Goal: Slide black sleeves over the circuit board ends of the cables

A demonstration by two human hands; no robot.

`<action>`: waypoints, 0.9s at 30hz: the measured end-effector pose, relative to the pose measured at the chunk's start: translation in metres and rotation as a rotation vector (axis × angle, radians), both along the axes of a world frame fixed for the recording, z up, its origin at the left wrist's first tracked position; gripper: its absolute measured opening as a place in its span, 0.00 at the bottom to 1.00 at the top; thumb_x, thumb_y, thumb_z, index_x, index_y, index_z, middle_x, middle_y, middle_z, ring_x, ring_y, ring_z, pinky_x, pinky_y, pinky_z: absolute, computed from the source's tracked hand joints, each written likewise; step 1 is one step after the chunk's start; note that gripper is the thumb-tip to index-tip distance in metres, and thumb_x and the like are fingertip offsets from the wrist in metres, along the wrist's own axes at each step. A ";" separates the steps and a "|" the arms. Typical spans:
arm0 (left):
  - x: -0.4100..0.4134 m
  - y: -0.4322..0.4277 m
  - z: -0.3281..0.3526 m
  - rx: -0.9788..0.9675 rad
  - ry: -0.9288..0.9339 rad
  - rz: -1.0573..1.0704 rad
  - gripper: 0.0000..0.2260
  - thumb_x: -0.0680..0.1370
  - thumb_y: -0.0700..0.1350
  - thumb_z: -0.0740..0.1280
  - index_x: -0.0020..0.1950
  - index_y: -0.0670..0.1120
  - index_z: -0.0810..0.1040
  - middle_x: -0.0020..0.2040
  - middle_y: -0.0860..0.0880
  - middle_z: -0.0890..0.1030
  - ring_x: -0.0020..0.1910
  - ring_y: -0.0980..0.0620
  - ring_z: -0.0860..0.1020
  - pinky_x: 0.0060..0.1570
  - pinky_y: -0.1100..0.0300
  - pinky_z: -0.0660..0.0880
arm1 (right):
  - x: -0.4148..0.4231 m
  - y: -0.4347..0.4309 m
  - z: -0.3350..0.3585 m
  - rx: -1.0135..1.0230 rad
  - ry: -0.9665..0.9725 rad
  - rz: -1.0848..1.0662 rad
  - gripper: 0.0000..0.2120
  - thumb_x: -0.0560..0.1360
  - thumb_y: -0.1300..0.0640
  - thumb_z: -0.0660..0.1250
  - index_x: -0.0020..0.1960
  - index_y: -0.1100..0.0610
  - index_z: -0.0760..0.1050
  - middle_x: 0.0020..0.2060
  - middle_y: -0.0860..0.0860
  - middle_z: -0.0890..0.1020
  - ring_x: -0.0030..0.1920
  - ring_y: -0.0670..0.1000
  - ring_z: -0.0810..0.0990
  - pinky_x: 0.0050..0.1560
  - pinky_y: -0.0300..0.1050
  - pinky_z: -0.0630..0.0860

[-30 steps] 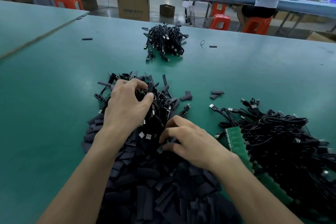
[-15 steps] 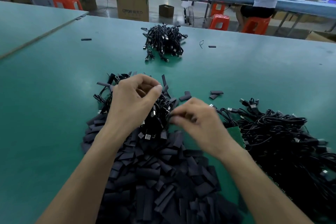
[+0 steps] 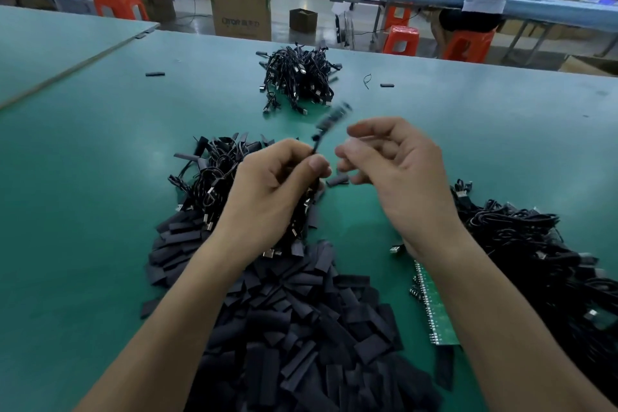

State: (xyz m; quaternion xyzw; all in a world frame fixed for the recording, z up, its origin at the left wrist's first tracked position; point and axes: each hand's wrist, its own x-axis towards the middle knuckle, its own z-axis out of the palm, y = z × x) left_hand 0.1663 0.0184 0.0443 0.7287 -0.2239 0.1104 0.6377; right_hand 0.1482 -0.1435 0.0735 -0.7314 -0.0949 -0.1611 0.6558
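Head view only.

Left hand [image 3: 267, 197] is up off the green table [image 3: 100, 194]. Its grip pinches a thin black cable [image 3: 316, 147] between thumb and forefinger. The cable's sleeved end [image 3: 332, 119] pokes up and away from the hand, smeared by motion. It looks thick and dark, like a sleeve over the board, but I can't confirm.

Right hand [image 3: 398, 177] is just beside it, with a small gap between the two. Fingers are loosely curled and blurred. Nothing visible between the fingertips, but I can't tell whether its grip holds anything.

Delta:
- 1 s ago both hands were down in the tangle of black cables with metal plugs [image 3: 214, 174].
- 0.5 s ago the right was pinching something up against the left.
- Now the hands are raised and apart, and the cable end is clear of the tangle.

My read: this unit is sleeved or nearly so. The likely next move is dropping it on the far heap of black cables [image 3: 297, 77].

Stock:
- Heap of flat black sleeves [image 3: 301, 328] under the forearms.
- Large mass of loose black cables [image 3: 535, 261] on the right.
- Green circuit board strip [image 3: 434, 311] between those two.

Plenty left to do.
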 end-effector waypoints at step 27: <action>0.010 0.006 -0.012 0.202 0.090 0.154 0.20 0.82 0.63 0.55 0.40 0.49 0.63 0.27 0.54 0.70 0.26 0.54 0.66 0.28 0.54 0.66 | 0.005 -0.007 -0.064 -0.877 0.372 0.196 0.12 0.72 0.56 0.75 0.40 0.46 0.72 0.36 0.44 0.76 0.33 0.39 0.73 0.33 0.30 0.66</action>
